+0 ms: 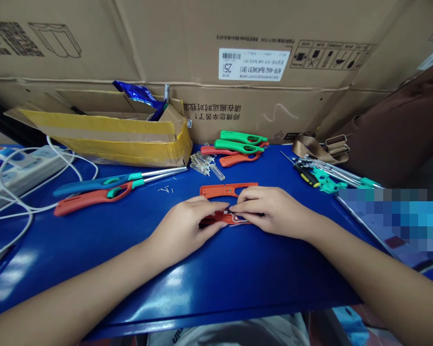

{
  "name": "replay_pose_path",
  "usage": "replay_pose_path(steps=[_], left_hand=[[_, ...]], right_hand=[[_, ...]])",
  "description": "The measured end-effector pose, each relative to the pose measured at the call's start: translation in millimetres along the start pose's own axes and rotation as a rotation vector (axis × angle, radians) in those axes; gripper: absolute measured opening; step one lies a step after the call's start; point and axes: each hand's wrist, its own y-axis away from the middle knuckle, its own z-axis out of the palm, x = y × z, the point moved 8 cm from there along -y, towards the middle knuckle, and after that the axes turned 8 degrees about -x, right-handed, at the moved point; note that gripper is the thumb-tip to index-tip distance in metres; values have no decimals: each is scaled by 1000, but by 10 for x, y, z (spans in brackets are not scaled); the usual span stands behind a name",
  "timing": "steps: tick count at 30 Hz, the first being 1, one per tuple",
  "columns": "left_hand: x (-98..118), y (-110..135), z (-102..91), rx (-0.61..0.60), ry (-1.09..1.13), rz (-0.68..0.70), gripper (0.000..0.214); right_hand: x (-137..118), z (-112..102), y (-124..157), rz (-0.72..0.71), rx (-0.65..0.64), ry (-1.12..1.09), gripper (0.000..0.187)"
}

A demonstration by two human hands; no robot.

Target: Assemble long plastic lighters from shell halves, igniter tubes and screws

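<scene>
Two grips: L hand (191,221) clamps red plastic half-shell (216,218), R hand (270,211) pinches small dark piece (230,212) (part-obsc.); I'd seat it flat.

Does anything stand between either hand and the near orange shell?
Nothing visible does. The left hand holds the near shell, and the right hand's fingertips are at its inner parts. The far shell lies just beyond, not between.

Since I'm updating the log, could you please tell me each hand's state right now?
Left hand: closed, holding the nearer orange casing half.
Right hand: closed, apparently pinching a small dark part there.
</scene>
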Motion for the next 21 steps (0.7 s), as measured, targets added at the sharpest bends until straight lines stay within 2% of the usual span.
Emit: replay_pose_path(steps=[11,17,19,21], left_hand=[[-25,-15,12,-19,40,-55,31],[-17,0,18,-29,-15,-53,34],[-15,11,19,-31,-39,-44,37],[-14,18,3,-16,-50,-36,38]], right_hand=[[-141,35,11,-85,-42,230,27],[-159,62,-7,-79,-74,254,28],[-131,-15,0,-47,-56,232,27],[-31,-209,37,61,31,218,29]])
